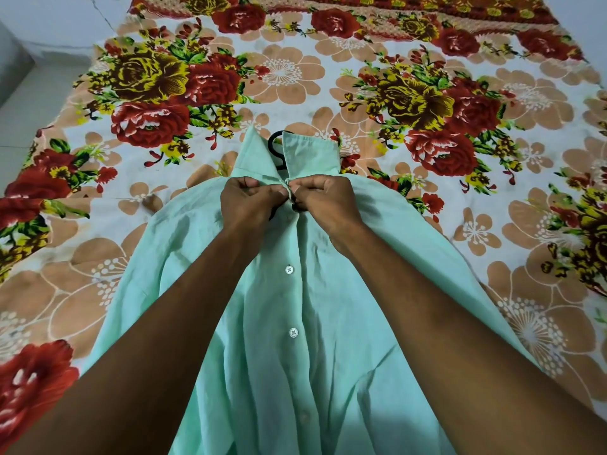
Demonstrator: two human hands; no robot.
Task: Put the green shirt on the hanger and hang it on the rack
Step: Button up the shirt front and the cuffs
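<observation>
Shirt [295, 307], pale green, lies front-up on a bed with a floral sheet [427, 77], spreading from under both hands back toward the person. Left hand [249, 201] and right hand [325, 200] meet at the top of the button placket, just below the collar [289, 152], each pinching a fabric edge there. Hanger [275, 144], black, shows only as a hook between the collar wings, just beyond the hands. Two white buttons sit below the hands, between the forearms.
</observation>
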